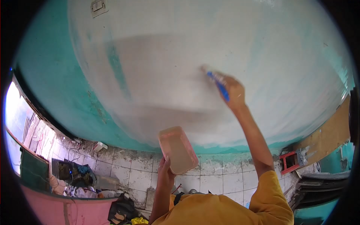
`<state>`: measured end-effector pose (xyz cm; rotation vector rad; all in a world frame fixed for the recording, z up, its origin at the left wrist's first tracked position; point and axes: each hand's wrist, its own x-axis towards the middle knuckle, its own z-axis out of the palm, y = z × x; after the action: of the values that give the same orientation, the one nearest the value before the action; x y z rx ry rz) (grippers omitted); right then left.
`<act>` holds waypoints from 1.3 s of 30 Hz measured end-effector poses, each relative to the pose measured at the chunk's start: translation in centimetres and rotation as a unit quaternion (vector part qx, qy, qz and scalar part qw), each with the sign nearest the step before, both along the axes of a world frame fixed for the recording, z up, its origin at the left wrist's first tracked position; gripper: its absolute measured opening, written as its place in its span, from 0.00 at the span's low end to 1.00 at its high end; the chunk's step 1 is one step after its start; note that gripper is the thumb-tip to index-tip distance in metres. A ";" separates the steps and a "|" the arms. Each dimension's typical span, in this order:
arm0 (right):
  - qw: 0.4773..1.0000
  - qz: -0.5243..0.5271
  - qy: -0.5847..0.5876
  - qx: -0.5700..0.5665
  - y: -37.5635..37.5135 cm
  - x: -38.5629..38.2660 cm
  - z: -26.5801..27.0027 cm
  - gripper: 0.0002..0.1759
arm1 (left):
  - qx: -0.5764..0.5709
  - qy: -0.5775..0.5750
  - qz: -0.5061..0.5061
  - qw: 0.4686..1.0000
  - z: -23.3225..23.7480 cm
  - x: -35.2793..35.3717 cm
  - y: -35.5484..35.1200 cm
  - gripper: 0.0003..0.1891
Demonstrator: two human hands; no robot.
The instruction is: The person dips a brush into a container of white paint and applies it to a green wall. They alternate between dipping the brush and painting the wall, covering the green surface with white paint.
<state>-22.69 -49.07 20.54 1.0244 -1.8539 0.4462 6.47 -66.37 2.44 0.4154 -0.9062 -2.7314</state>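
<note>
My right hand (236, 93) is closed around the blue handle of a paintbrush (224, 91). The brush's blurred bristle end is at the wall (161, 71), on a broad whitish painted area; whether it touches cannot be told. Turquoise (75, 90) shows along the wall's left side, its lower edge and in a few streaks. Lower down, my left hand (164, 170) grips the near left side of a pink plastic container (190, 150), tilted in view. Pale paint (178, 153) appears to be inside it. Most of the left fingers are hidden under the container.
A light switch (98, 6) is at the upper left. Stained white tiles (213, 183) cover the floor. Clutter (80, 174) and a pink surface (45, 204) lie lower left. At right are a red frame-like object (289, 162), a brown board (330, 137) and stacked dark sheets (318, 187).
</note>
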 end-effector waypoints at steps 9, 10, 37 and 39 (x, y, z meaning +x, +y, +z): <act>0.999 -0.032 -0.020 -0.039 -4.8 1.4 -5.6 0.20 | -0.033 -0.005 -0.068 0.997 1.3 -3.5 -8.9 0.27; 0.998 -0.023 -0.060 -0.006 -5.1 1.7 -9.8 0.19 | -0.022 -0.003 -0.065 0.998 1.4 -3.6 -9.9 0.27; 0.997 -0.034 -0.070 0.018 -12.3 3.9 -8.2 0.14 | -0.054 0.007 -0.110 0.992 0.9 -6.1 -21.0 0.29; 0.996 -0.071 -0.048 0.003 -12.9 3.9 -1.6 0.14 | -0.049 0.007 -0.109 0.993 1.4 -6.0 -20.9 0.29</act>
<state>-18.79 -61.94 18.92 0.8824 -1.9992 0.4109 0.42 -87.22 3.83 0.2937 -1.1390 -2.8620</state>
